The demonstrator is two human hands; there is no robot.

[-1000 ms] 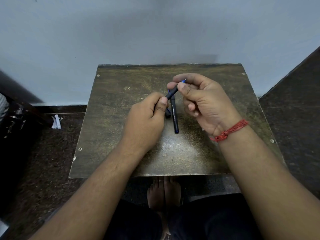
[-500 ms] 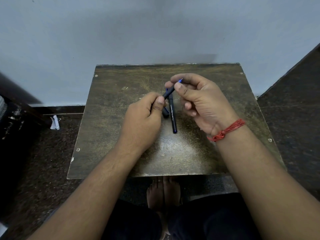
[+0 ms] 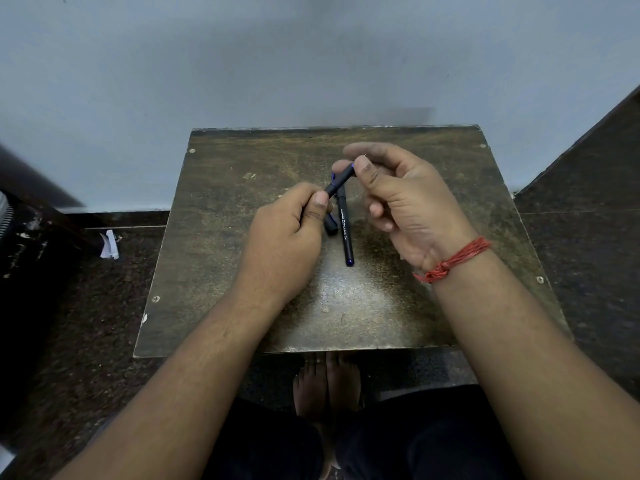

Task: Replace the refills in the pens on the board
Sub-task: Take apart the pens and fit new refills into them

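Note:
Above the worn brown board [image 3: 214, 258] I hold a dark pen [image 3: 340, 182] tilted between both hands. My left hand [image 3: 284, 244] grips its lower end in a closed fist. My right hand [image 3: 398, 199] pinches its upper, blue-tipped end between thumb and fingers. A second dark pen [image 3: 346, 233] with white lettering lies flat on the board under my hands, pointing toward me. A short dark piece, perhaps a cap [image 3: 330, 226], lies just left of it, partly hidden by my left hand.
The board stands against a pale wall [image 3: 311, 64]. Dark speckled floor surrounds it. A scrap of white paper [image 3: 110, 244] lies on the floor at the left. My bare feet [image 3: 327, 382] show below the board's near edge.
My right thumb and fingers have shifted over the pen's upper end, covering more of its blue tip. Both hands stay in nearly the same place.

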